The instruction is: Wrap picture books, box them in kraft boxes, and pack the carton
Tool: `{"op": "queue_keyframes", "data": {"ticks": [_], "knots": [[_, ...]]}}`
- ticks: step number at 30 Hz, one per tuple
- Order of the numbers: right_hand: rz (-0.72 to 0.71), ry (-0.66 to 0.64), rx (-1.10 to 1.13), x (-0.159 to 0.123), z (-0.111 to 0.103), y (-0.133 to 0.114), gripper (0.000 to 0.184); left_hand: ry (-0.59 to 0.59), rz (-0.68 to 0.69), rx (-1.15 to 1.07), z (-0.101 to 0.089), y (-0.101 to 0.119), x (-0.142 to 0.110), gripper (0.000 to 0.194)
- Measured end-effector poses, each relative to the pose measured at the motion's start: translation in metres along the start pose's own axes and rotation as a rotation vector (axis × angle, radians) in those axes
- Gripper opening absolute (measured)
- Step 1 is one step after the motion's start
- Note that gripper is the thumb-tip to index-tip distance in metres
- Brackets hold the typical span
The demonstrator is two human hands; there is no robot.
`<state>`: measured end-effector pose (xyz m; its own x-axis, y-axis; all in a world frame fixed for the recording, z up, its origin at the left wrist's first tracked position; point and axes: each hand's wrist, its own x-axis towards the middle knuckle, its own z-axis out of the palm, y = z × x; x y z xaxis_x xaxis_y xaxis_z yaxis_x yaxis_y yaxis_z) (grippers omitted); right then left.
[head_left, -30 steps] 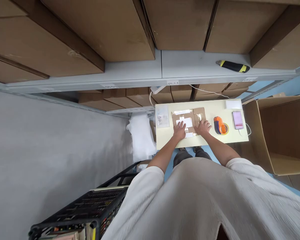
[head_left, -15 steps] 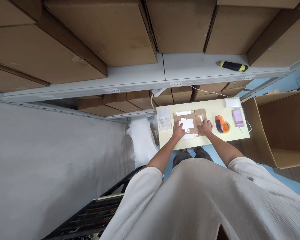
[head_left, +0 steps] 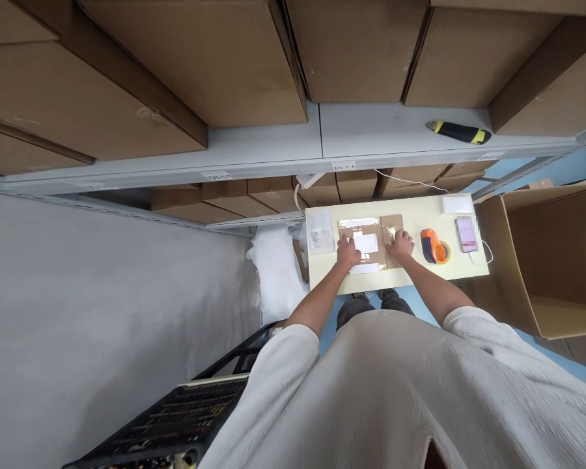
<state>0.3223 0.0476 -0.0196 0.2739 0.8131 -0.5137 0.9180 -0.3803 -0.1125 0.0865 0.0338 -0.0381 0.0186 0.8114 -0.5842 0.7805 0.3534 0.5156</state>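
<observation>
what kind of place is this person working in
Probably a stockroom or packing area: large cardboard boxes stand on a grey shelf with small labels along its edge, and a table bears a taped cardboard package and an orange-and-blue tape dispenser.

Cream bench [head_left: 415, 210] directly under the fingers [head_left: 404, 238] — top light-toned, edges straight. Grey shelving [head_left: 371, 130] spans the area beyond and above them. Grey wall [head_left: 102, 286] stands well left of the fingers, softly shadowed; blue floor [head_left: 328, 333] below them — lighting pale, diffuse.
</observation>
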Motion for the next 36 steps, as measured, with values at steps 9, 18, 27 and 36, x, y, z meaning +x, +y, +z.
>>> {"op": "queue_keyframes", "data": {"ticks": [9, 18, 27, 36], "knots": [[-0.014, 0.021, 0.040, 0.001, 0.000, 0.000, 0.077, 0.053, 0.008, -0.052, -0.001, 0.000, -0.002, 0.059], [0.027, 0.059, 0.151, 0.000, -0.004, 0.005, 0.104, 0.326, -0.076, -0.227, -0.018, 0.002, -0.012, 0.070], [-0.014, 0.275, 0.453, -0.004, -0.038, 0.010, 0.087, 0.450, 0.002, -0.480, -0.063, 0.017, -0.020, 0.074], [-0.190, 0.249, 0.753, -0.024, -0.102, 0.011, 0.060, 0.401, 0.069, -0.540, -0.101, 0.050, -0.036, 0.064]]}}
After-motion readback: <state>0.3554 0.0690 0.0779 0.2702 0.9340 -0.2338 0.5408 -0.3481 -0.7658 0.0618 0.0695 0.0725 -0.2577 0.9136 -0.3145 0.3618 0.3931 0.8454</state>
